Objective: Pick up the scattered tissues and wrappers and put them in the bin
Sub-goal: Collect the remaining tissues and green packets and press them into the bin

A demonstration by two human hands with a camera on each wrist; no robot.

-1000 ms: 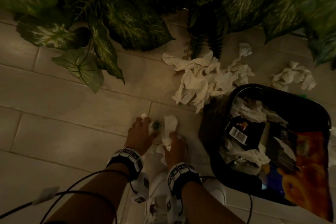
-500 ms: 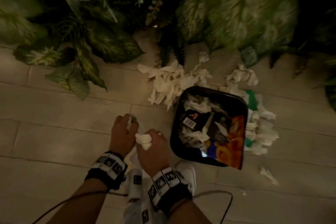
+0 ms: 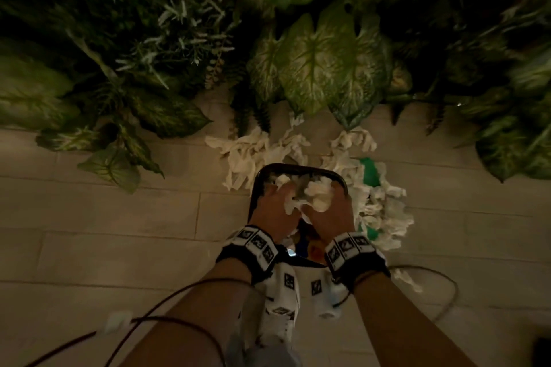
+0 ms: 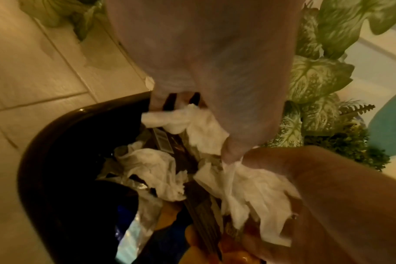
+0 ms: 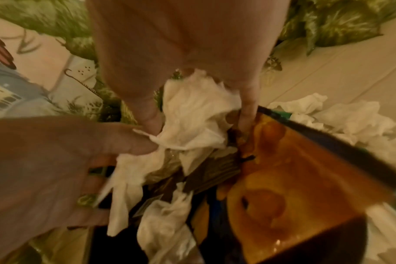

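Note:
Both my hands are over the open black bin (image 3: pixel 298 166). My left hand (image 3: pixel 283 198) grips a crumpled white tissue (image 4: pixel 165 119) between fingers and thumb, just above the rubbish. My right hand (image 3: pixel 326 198), beside it and touching it, pinches another white tissue (image 5: pixel 192 139) between thumb and fingers. In the left wrist view my left hand (image 4: pixel 190 125) hangs over the bin's rim (image 4: pixel 45 142). In the right wrist view my right hand (image 5: pixel 198 119) is above an orange wrapper (image 5: pixel 294 169) lying in the bin. Tissues and dark wrappers fill the bin.
White tissue piles lie on the tiled floor behind the bin (image 3: pixel 247 155) and to its right (image 3: pixel 384 211), with a green wrapper (image 3: pixel 369 173) among them. Leafy plants (image 3: pixel 322 68) line the far side. Cables (image 3: pixel 441 277) trail on the floor near my feet.
Both hands have lifted tissues off the floor and carried them right and forward, from beside the bin to over its opening. The head view has swung to centre on the bin.

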